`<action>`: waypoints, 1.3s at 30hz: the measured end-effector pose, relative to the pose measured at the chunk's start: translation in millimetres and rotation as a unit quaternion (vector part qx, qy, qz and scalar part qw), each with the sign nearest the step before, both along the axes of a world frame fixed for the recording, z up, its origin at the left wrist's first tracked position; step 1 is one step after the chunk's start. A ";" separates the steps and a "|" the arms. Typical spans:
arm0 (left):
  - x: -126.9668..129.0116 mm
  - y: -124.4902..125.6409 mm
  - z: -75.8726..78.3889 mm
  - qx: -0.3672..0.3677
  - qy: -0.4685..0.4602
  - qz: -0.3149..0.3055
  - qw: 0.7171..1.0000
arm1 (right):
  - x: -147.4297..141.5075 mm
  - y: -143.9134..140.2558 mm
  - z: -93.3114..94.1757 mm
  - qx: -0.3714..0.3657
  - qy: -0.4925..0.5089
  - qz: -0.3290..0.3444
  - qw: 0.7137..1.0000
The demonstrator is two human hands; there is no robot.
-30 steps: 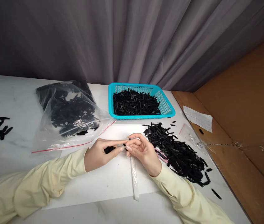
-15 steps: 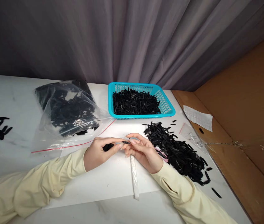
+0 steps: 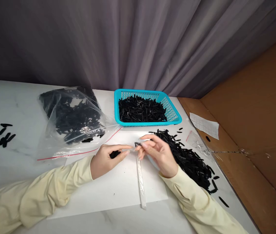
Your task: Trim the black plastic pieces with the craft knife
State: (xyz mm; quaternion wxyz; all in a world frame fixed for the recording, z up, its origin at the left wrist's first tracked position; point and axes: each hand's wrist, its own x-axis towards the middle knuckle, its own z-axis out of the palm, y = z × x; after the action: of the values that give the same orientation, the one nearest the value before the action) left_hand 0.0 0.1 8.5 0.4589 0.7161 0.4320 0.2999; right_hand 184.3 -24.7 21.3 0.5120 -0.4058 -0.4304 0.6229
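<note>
My left hand (image 3: 111, 159) is open, its thumb and forefinger stretched out a little apart over the white sheet (image 3: 98, 195). Behind that thumb sits a small heap of black pieces (image 3: 115, 154), partly hidden. Close by on the right, my right hand (image 3: 157, 152) pinches a thin black piece (image 3: 137, 144) between thumb and fingers. What kind of piece it is I cannot make out. Below the right fingertips lies a narrow white plastic-wrapped strip (image 3: 141, 188). Past the right hand spreads a large loose pile of long, slim black pieces (image 3: 191, 162).
A blue plastic basket (image 3: 147, 123) full of black pieces stands at the back. Left of it lies a clear zip bag (image 3: 74, 117) of them. Several loose pieces (image 3: 3, 139) lie far left. Cardboard (image 3: 250, 130) edges the right side, with a paper slip (image 3: 204, 125) on it.
The black piece has left my left fingertips, which have parted, and a piece now shows at my right fingertips. My right hand has moved slightly right and up.
</note>
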 end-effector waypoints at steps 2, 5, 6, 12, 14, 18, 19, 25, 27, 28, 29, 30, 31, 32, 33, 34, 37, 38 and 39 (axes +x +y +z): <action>-0.1 0.3 0.4 0.001 0.010 0.000 1.000 | 7.8 9.5 16.6 0.090 -0.101 -0.073 0.988; -0.5 0.7 1.2 -0.003 0.006 0.000 1.000 | 19.5 36.4 38.1 0.218 -0.264 -0.156 0.927; -0.7 0.8 1.6 -0.007 0.001 -0.002 1.000 | 22.2 46.6 42.8 0.243 -0.317 -0.160 0.903; -1.9 2.1 0.3 -0.015 -0.033 -0.022 0.999 | 5.0 58.8 50.7 0.364 -0.508 -0.035 0.780; -2.2 3.2 -3.2 -0.004 -0.042 -0.030 0.999 | -11.2 43.5 47.5 0.373 -0.492 0.051 0.785; -2.3 5.9 -12.4 0.039 -0.060 -0.028 0.997 | -37.4 21.8 34.5 0.373 -0.452 0.145 0.797; -2.2 6.3 -13.8 0.043 -0.060 -0.027 0.997 | -41.0 20.5 31.1 0.368 -0.448 0.145 0.802; -1.3 5.3 -8.4 0.037 -0.036 -0.027 0.998 | -44.0 23.1 25.9 0.283 -0.386 0.086 0.874; -1.4 4.0 -5.0 0.035 -0.029 -0.029 0.999 | -40.2 21.6 27.6 0.221 -0.336 0.051 0.914; -1.5 3.3 -3.7 0.033 -0.027 -0.032 0.999 | -37.5 19.9 27.7 0.181 -0.303 0.031 0.935; -1.6 2.5 -2.8 0.031 -0.028 -0.033 0.999 | -34.6 17.8 27.2 0.137 -0.266 0.009 0.954; -1.8 1.6 -2.4 0.030 -0.031 -0.030 0.999 | -31.5 15.1 25.8 0.095 -0.228 -0.014 0.969; -1.8 0.7 -2.3 0.032 -0.034 -0.022 0.999 | -28.4 12.0 23.4 0.057 -0.190 -0.037 0.979; -1.9 -0.2 -2.4 0.039 -0.036 -0.013 0.999 | -25.8 8.5 20.3 0.026 -0.157 -0.057 0.986; -1.9 -1.2 -2.7 0.047 -0.037 -0.003 0.998 | -23.6 4.7 16.6 0.001 -0.129 -0.072 0.989; -1.8 -2.1 -3.0 0.057 -0.038 0.005 0.998 | -22.3 0.9 12.4 -0.019 -0.106 -0.085 0.991; -1.6 -4.4 -3.8 0.063 -0.053 0.005 0.997 | -23.1 -9.9 -0.2 -0.056 -0.048 -0.108 0.991; -1.6 -4.9 -4.1 0.061 -0.062 0.002 0.996 | -24.7 -12.8 -3.8 -0.060 -0.033 -0.110 0.992; -1.6 -5.2 -4.3 0.059 -0.071 -0.001 0.996 | -26.6 -15.2 -6.9 -0.062 -0.019 -0.110 0.992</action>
State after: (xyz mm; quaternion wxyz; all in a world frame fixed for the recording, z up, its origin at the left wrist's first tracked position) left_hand -1.6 -5.1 4.2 0.4453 0.7197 0.3790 0.3743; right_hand 157.7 -40.0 14.5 0.5430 -0.4934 -0.3538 0.5801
